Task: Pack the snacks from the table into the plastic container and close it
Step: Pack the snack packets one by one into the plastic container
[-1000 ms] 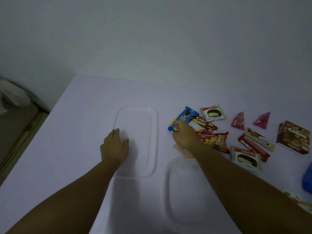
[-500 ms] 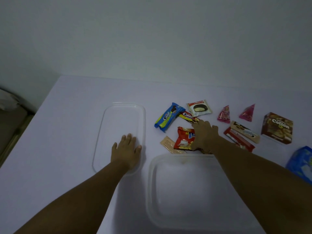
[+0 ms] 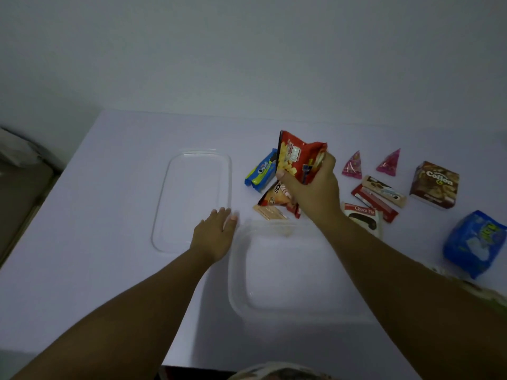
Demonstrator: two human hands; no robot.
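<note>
Clutching one red snack bag (image 3: 299, 160), right hand (image 3: 312, 190); left hand (image 3: 215, 234) flat; two pink triangle packets (image 3: 352, 165).

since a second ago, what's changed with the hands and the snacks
The right hand, which lay on the snack pile, has gripped the red crinkly snack bag and lifted it off the table. The left hand slid from the clear flat plastic lid toward the clear plastic container, fingers flat. The lid, the empty container and the other snacks stayed put.
</note>
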